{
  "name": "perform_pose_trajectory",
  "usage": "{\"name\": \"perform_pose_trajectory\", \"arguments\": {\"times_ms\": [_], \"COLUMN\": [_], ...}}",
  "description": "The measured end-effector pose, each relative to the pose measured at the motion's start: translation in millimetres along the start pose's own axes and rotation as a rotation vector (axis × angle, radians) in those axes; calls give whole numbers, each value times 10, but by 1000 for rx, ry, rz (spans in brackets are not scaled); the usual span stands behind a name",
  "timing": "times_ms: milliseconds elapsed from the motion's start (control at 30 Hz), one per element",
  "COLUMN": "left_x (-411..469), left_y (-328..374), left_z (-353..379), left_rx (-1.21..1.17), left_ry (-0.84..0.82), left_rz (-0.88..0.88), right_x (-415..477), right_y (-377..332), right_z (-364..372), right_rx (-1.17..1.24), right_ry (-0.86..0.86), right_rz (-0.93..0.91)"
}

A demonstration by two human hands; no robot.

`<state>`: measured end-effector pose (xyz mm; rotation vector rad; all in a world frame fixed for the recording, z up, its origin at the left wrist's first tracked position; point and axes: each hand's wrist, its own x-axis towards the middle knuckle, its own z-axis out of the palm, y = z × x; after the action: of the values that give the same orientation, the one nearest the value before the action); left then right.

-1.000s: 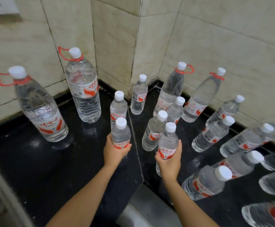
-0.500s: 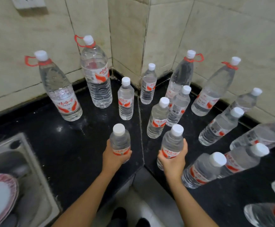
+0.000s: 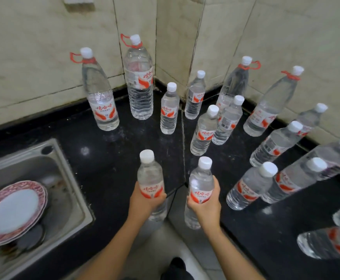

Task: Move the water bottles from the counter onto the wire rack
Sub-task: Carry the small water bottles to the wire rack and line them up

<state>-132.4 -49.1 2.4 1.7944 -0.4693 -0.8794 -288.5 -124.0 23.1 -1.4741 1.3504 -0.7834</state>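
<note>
The left hand (image 3: 144,201) is wrapped tight around the red-and-white label band of a small clear plastic water bottle with a white screw cap (image 3: 149,178), and the right hand (image 3: 205,201) grips a matching small capped bottle (image 3: 201,184) the same way; each bottle is upright, cap at 12 o'clock, and seems lifted off the glossy black stone counter (image 3: 104,158) at the inner corner edge. Gripping at the label, near the middle of the body, likely keeps a full bottle balanced and leaves its base free for setting down. Taking 2 at once, 1 per hand, looks like a way to halve the trips. The rest of the stock stands on the counter: 2 large clear bottles with red carry loops (image 3: 100,98) at 11 o'clock against the beige tiled wall (image 3: 43,57), 2 more of these at 1 o'clock, and smaller ones crowding from 12 to 3 o'clock, pushed back from the edge, probably so they do not tip. At 9 o'clock a steel sink (image 3: 68,178) holds red-rimmed white plates (image 3: 13,211). No wire rack is in view, so the carry is probably just starting, with most bottles waiting.
</note>
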Motion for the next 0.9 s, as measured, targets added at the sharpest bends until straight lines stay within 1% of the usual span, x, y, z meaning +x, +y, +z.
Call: {"name": "perform_pose_trajectory", "arguments": {"times_ms": [167,333,467,567,667,833,900], "left_x": [-145,-243,-348,-564,-919,-1677,-2044], "left_y": [-53,-60,-62,1,153,458,522], "left_z": [-292,-629,-714,-609,-401,63,261], "left_rx": [76,99,104,144,160,127,133], "left_ry": [-181,-318,-434,-562,-733,-969,-1043], "left_rz": [90,172,173,202,259,376,434], "right_x": [-445,-958,-1476,-1871,-2284,-3008,-3351], "right_y": [-5,-139,-202,-211,-210,-273,-277], "right_z": [31,99,46,-136,-384,-961,-1210], "right_rx": [-63,-106,-93,-93,-104,-93,-91], "right_ry": [42,175,325,456,611,892,976], "right_rz": [-22,-50,-25,20,43,4,-19]}}
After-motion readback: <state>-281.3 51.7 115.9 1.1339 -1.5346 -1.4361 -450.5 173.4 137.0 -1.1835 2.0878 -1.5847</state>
